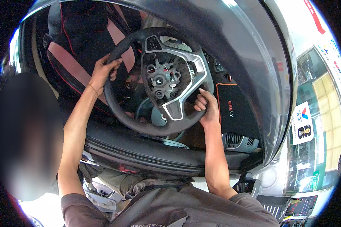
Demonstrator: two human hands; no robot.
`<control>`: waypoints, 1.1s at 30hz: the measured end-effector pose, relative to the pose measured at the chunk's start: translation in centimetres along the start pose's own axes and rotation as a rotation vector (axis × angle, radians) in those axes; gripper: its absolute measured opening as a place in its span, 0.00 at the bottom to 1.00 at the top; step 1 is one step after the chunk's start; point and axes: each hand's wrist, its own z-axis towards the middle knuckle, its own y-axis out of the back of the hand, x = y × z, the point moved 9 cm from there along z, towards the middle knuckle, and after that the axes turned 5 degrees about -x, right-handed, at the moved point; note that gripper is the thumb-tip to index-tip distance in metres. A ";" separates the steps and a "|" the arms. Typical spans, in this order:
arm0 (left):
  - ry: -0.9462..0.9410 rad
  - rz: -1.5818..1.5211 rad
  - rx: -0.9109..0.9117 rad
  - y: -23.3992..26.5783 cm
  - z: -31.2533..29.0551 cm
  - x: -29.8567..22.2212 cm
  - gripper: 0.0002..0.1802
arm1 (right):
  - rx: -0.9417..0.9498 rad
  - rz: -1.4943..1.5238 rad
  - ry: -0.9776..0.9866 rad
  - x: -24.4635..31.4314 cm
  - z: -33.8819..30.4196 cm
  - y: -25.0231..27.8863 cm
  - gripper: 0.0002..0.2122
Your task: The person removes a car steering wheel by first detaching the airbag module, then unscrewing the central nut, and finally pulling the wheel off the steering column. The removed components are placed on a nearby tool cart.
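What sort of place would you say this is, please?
Most likely a car repair workshop. The steering wheel has its inner hub exposed, a car seat shows beyond it, and what look like tools show at the lower right.

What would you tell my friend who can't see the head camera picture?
A person holds a steering wheel with left grip and right grip, its middle uncovered and the parts inside showing. A black-and-pink seat is at upper left; an orange-edged black mat is at right.
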 end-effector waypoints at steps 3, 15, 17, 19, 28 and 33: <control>-0.050 0.146 -0.023 -0.5 -0.1 0.2 0.17 | -0.049 -0.012 0.016 0.7 -0.4 0.4 0.04; -0.136 0.516 0.023 -1.2 0.7 1.5 0.41 | -0.208 -0.115 0.208 2.8 -4.1 -3.4 0.03; -0.106 0.484 0.048 -1.8 0.7 2.0 0.45 | -0.217 -0.142 0.224 3.1 -4.7 -3.8 0.05; -0.107 0.480 0.046 -1.6 0.8 2.2 0.49 | -0.217 -0.161 0.245 3.2 -4.9 -4.4 0.07; -0.243 0.554 -0.015 -1.7 0.9 1.2 0.67 | -0.132 -0.181 0.312 2.8 -5.0 -5.2 0.06; -0.301 0.579 -0.059 -1.2 1.4 1.4 0.69 | -0.107 -0.177 0.338 2.6 -4.7 -5.4 0.06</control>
